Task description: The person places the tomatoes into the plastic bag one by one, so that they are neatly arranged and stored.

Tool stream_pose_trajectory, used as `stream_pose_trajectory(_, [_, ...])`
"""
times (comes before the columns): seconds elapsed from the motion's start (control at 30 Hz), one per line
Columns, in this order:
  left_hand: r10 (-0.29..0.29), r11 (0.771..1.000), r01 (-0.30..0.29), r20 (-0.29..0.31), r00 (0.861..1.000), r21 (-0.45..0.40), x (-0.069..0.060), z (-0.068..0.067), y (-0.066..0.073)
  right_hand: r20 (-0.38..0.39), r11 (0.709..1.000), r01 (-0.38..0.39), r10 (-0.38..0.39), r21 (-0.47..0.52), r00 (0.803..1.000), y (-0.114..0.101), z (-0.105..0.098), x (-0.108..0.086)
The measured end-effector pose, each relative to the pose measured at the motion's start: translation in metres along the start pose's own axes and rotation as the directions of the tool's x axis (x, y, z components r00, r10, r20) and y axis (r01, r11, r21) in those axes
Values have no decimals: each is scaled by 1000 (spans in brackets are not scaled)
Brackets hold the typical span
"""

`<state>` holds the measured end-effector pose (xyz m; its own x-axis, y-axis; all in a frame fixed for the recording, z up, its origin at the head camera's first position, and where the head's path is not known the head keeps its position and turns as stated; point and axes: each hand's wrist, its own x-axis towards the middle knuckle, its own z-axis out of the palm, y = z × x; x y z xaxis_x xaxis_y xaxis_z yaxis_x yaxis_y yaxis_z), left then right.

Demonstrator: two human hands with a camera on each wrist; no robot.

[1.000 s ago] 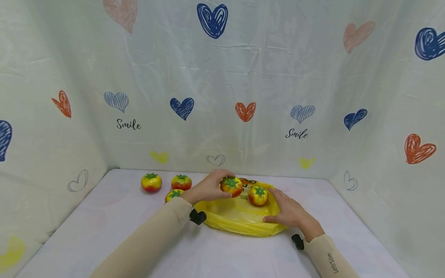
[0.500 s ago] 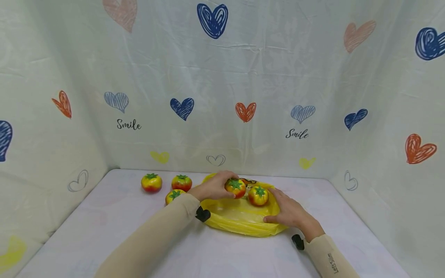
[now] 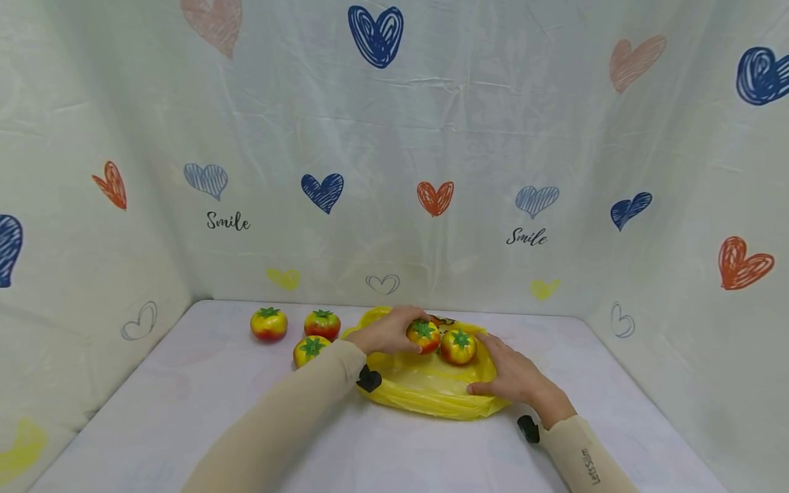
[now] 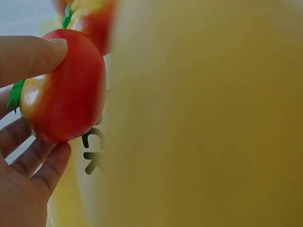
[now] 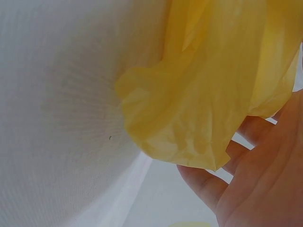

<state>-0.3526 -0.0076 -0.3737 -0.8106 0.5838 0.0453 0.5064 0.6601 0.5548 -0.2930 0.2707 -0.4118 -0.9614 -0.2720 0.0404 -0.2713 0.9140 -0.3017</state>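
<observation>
A red and yellow tomato-like fruit (image 3: 424, 335) with a green top is gripped by the left hand (image 3: 391, 331) over the yellow plastic bag (image 3: 425, 392). In the left wrist view, thumb and fingers hold that fruit (image 4: 71, 90) from both sides. Beside it, a second fruit (image 3: 459, 347) lies in the bag, close to or touching the held one. The right hand (image 3: 514, 375) has its fingers spread at the bag's right edge. In the right wrist view its relaxed fingers lie behind the yellow plastic (image 5: 189, 109); the fingertips are partly hidden.
Left of the bag, three similar fruits stand on the white table (image 3: 209, 390): one at the far left (image 3: 268, 324), one behind (image 3: 322, 324), and one (image 3: 309, 351) near the left sleeve. A curtain (image 3: 382, 137) printed with hearts hangs behind and at both sides.
The left hand has moved right and slightly nearer the person with its fruit, closing the gap to the fruit in the bag. The right hand has stayed at the bag's edge.
</observation>
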Motion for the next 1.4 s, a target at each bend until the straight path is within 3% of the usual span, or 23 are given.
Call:
stream_pose_trajectory(0.57, [-19,999,19,-12,1000,45,11,12,-5,-6,1000,-6,6,2,1000,-1,0,1])
stream_pose_trajectory(1.4, [-32,990,32,-5,999,138,13,21,-9,-11,1000,-28,28,0,1000,-2,2,1])
